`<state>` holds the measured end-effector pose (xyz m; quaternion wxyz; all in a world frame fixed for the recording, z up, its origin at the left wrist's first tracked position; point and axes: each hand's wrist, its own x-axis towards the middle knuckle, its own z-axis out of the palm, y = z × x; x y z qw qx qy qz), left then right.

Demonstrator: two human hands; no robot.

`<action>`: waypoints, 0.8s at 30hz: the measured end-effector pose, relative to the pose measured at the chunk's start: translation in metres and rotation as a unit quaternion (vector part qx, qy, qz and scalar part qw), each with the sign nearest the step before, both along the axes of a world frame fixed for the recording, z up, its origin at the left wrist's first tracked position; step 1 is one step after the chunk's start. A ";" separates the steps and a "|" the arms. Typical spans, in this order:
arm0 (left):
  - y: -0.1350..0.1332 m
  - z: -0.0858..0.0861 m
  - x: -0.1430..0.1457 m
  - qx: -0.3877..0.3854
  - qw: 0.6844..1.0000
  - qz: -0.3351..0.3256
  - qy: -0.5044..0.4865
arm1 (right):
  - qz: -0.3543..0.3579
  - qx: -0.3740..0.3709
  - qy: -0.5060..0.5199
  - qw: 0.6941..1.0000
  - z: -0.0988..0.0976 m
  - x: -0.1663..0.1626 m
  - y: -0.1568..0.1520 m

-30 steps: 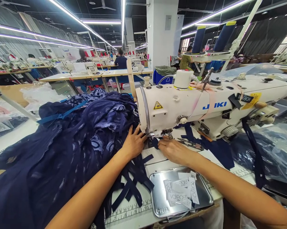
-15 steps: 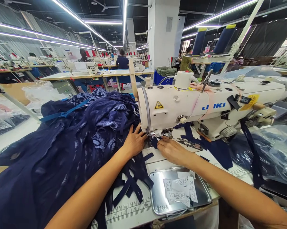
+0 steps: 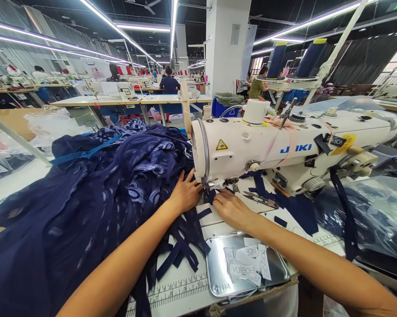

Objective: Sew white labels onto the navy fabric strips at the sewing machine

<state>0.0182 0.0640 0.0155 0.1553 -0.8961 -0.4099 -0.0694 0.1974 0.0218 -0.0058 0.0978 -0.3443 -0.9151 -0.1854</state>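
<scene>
At the left of the needle area of a white sewing machine (image 3: pixel 234 147), my left hand (image 3: pixel 186 193) lies on dark navy fabric. Its fingers are stretched out and apart, with the tips close to the presser foot (image 3: pixel 215 184). On the other side, my right hand (image 3: pixel 230 208) has its fingers bent together at a small piece of navy fabric (image 3: pixel 211 194) under the foot. The fingertips are partly hidden there. A large heap of navy patterned garments (image 3: pixel 96 193) spreads left of the machine, and narrow navy straps (image 3: pixel 181 251) hang in front of it.
A metal tray (image 3: pixel 215 279) holds several white labels (image 3: pixel 244 268) near the front edge. Thread snips (image 3: pixel 261 199) and navy scraps (image 3: pixel 297 211) lie right of my hand. A plastic bag (image 3: pixel 376 211) sits farther right. Thread cones (image 3: pixel 309 59) stand behind; other people work in the background.
My right hand has shifted slightly left, closer to the needle area. My left hand stays on the fabric beside the machine. The view has moved a little.
</scene>
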 end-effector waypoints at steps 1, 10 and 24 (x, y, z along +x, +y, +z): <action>0.001 0.000 0.000 -0.001 1.000 -0.001 -0.001 | -0.004 0.000 -0.001 1.000 0.000 -0.001 0.000; 0.002 0.000 -0.001 -0.001 1.000 0.000 -0.011 | -0.007 -0.022 0.008 1.000 0.001 0.006 0.006; 0.001 0.001 -0.009 -0.023 0.999 -0.024 -0.027 | 0.023 -0.036 0.027 0.999 0.009 0.047 0.027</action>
